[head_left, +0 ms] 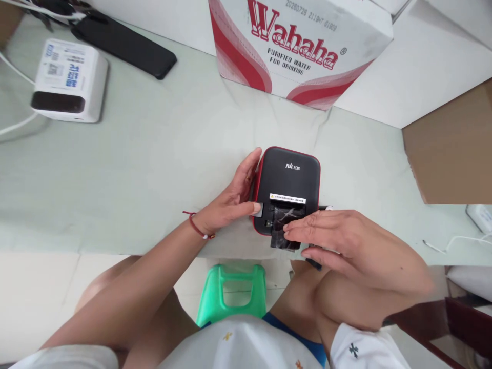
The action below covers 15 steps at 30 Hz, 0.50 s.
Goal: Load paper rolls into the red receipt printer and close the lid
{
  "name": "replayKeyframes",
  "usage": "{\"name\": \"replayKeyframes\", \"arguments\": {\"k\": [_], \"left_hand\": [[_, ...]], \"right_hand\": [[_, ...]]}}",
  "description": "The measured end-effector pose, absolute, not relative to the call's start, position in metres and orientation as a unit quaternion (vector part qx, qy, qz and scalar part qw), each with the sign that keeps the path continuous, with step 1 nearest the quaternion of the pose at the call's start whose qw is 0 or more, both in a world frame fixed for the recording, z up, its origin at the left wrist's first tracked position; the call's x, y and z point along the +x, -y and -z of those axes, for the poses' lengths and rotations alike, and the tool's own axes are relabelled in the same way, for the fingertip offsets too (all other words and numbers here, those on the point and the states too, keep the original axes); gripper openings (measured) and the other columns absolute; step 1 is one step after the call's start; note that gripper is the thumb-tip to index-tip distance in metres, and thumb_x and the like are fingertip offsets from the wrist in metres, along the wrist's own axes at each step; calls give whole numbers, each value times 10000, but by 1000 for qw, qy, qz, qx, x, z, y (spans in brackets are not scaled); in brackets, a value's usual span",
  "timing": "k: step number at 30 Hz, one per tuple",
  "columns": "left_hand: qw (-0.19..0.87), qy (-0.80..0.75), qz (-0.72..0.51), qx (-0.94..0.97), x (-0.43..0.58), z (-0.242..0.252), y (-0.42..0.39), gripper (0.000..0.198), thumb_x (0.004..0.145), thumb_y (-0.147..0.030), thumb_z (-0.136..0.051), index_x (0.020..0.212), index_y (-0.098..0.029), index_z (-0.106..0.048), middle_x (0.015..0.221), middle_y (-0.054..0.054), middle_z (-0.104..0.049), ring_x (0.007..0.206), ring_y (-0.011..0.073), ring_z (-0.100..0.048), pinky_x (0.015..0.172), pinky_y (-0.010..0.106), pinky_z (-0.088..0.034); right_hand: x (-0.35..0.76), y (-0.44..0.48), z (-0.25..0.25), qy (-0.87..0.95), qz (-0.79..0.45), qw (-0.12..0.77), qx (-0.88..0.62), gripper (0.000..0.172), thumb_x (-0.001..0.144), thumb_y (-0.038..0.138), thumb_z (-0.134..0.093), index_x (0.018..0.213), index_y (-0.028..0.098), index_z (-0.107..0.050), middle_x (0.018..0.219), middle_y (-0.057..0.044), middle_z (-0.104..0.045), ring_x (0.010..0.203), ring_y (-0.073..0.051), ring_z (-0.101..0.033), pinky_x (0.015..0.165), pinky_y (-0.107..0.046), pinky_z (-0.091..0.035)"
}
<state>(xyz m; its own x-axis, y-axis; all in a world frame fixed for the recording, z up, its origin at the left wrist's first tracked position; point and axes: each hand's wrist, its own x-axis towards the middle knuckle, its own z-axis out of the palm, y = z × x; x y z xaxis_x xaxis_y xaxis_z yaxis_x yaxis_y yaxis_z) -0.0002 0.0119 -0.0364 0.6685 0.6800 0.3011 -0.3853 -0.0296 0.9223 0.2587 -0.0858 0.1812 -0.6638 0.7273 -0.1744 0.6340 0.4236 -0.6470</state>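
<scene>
A small black printer with a red edge sits on a pale green cloth near its front edge. My left hand grips the printer's left side, thumb pressed on its front corner. My right hand reaches in from the right, fingers together, pinching a strip of shiny black film that hangs out of the printer's front slot. A dark object pokes out under my right hand, too hidden to name.
A white and red Wahaha water carton stands behind the printer. A white label device and a black flat object lie far left. Brown cardboard lies right. A green stool is between my knees.
</scene>
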Motion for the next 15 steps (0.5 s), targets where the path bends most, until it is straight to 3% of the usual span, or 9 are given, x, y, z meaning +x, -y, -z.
{"name": "replayKeyframes", "arguments": {"k": [7, 11, 15], "left_hand": [[694, -125, -385, 595, 5, 36, -9, 1112, 967, -534, -932, 1864, -579, -276, 2057, -73, -91, 1931, 343, -29, 1565, 643, -126], [698, -149, -381, 588, 4, 33, -7, 1061, 948, -562, -941, 1842, -541, -371, 2056, -42, -118, 1927, 393, -38, 1561, 676, -138], [699, -157, -375, 588, 4, 28, -5, 1025, 939, -554, -949, 1821, -519, -428, 2055, -22, -129, 1916, 428, -112, 1548, 698, -206]], "right_hand": [[250, 80, -177, 814, -367, 77, -443, 317, 1195, 197, -608, 1388, 250, -853, 1340, -69, -916, 1143, -225, -891, 967, -350, -720], [234, 59, -154, 775, -295, 115, -547, 296, 1164, 195, -639, 1356, 231, -861, 1292, -72, -921, 1102, -243, -883, 992, -369, -679], [214, 35, -134, 718, -180, -32, -671, 370, 1096, 141, -642, 1391, 231, -848, 1383, -124, -897, 1165, -363, -867, 927, -475, -649]]}}
